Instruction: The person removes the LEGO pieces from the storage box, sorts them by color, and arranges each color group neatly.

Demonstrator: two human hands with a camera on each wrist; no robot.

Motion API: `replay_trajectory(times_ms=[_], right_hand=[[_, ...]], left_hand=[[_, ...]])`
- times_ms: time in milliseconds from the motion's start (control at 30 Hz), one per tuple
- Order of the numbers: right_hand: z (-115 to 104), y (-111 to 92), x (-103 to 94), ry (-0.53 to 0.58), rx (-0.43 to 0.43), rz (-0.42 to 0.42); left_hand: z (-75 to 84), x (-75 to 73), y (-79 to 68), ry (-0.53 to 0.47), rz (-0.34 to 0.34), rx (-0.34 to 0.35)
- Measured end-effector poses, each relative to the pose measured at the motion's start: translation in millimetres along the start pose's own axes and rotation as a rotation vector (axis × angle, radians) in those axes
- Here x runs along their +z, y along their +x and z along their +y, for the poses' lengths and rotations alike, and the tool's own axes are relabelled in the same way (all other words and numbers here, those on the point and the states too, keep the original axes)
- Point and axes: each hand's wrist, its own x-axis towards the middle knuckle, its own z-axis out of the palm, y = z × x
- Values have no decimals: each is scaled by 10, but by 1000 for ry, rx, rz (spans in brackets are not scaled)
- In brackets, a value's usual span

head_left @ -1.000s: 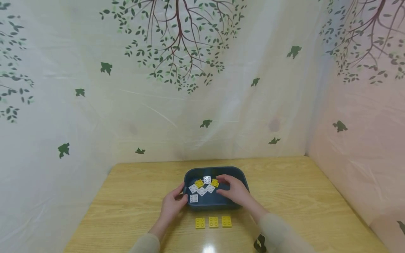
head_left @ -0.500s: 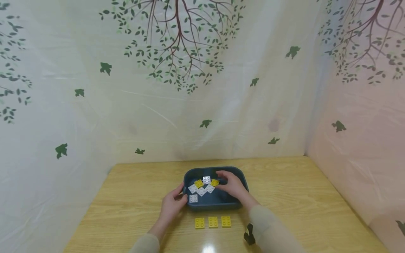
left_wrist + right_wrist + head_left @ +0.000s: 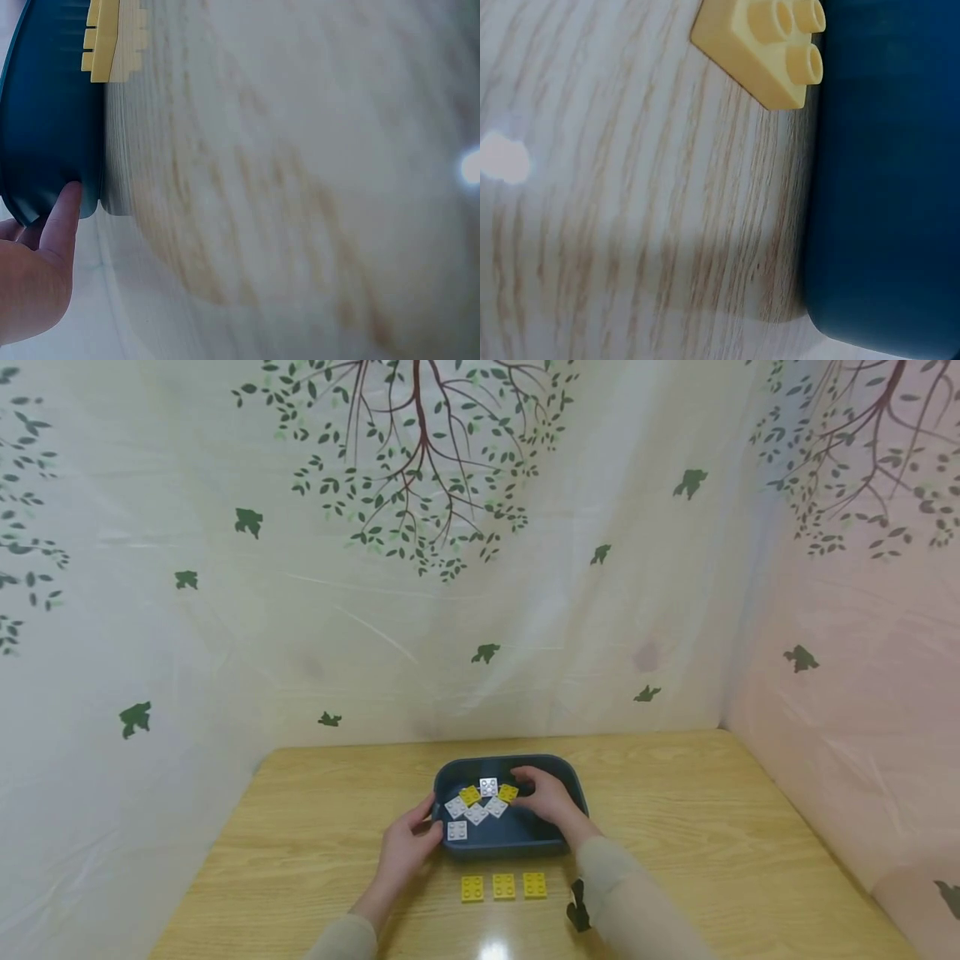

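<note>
A dark blue tray (image 3: 525,837) stands on the table. My left hand (image 3: 408,843) grips its left end; the left wrist view shows a finger of that hand (image 3: 41,277) against the tray's wall (image 3: 52,127). Inside, several white bricks (image 3: 476,814) and two yellow bricks form a loose ring, with one white brick (image 3: 457,831) apart at the front left. My right hand (image 3: 550,797) reaches in over the right side, thumb and fingers bent round the right yellow brick (image 3: 507,793). The far fingertips' contact is hard to see. No hand appears in the right wrist view.
Three yellow bricks (image 3: 503,887) lie in a row on the wood-grain table (image 3: 315,810), just in front of the tray. A black strap-like piece (image 3: 577,906) hangs at the right sleeve. Patterned sheets (image 3: 375,635) enclose the table's back and sides.
My right thumb has moved in to the right yellow brick, and the right forearm has swung left. The left hand keeps its hold; the bricks stay in place.
</note>
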Motion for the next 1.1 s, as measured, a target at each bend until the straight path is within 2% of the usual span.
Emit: replay_trajectory(times_ms=[333, 733, 1100], right_hand=[[10, 15, 21, -14, 14, -35], [17, 28, 1, -75, -25, -71], [4, 52, 25, -110, 14, -78]], left_hand=[[-6, -3, -1, 3, 2, -9], [17, -10, -12, 1, -17, -29], [26, -14, -32, 1, -16, -16]])
